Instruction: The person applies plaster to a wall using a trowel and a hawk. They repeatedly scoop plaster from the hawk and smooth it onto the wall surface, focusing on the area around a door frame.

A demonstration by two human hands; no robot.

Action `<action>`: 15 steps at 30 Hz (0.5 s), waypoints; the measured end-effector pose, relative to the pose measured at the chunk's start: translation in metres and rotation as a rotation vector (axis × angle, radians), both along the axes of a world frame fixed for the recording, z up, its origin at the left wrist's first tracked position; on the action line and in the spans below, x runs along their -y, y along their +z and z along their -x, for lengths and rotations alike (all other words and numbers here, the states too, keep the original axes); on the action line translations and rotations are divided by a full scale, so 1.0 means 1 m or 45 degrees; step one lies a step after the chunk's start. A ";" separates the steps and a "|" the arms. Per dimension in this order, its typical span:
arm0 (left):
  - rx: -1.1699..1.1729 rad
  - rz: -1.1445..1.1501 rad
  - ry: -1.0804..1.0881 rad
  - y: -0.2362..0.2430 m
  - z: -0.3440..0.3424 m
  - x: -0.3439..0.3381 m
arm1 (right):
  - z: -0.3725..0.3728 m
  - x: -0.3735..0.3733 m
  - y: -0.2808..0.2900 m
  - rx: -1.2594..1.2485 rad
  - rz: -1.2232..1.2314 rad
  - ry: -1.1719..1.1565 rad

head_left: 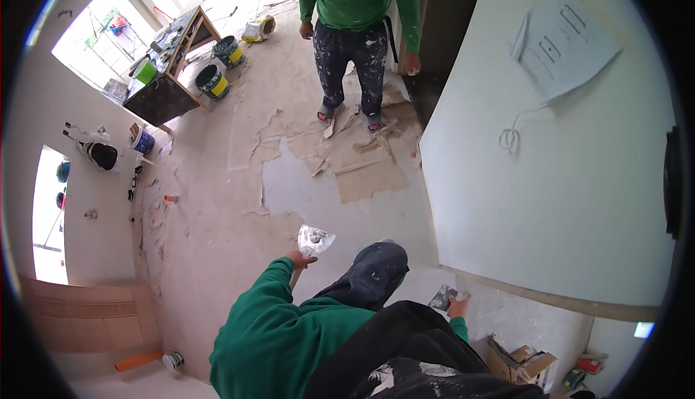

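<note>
My left hand is closed round the handle of a wide putty knife, held out in front of me. Grey-white smears cover its fan-shaped blade, which points away over the floor. On the right, my right hand grips a flat, dark grey scraper low beside my leg, near the foot of the white panel. Its handle is mostly hidden in the fingers. My bent knee, in dark trousers, comes up between the two hands.
A person in green stands ahead on torn brown paper. The white panel bounds the right. A workbench, buckets and a sack stand far left. A cardboard box is near right, an orange pipe near left.
</note>
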State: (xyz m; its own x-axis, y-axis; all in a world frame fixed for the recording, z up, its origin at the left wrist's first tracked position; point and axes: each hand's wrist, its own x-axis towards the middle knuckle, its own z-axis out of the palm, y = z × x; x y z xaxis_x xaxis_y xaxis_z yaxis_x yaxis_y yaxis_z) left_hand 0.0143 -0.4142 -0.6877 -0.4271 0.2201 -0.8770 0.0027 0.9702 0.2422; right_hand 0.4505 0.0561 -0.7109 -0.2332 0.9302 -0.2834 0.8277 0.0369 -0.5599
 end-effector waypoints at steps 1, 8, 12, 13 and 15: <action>-0.026 -0.022 0.066 -0.022 -0.003 -0.001 | 0.004 -0.004 -0.013 -0.055 0.066 0.044; -0.105 -0.390 0.373 -0.111 -0.065 -0.009 | -0.111 0.073 -0.165 -0.526 0.373 -0.217; -0.207 -0.365 0.318 -0.071 -0.067 0.028 | -0.207 0.236 -0.173 -0.178 0.510 -0.325; -0.233 -0.368 0.316 -0.073 -0.059 0.041 | -0.241 0.281 -0.187 -0.008 0.551 -0.312; -0.268 -0.427 0.308 -0.076 -0.039 0.049 | -0.292 0.356 -0.214 0.256 0.631 -0.336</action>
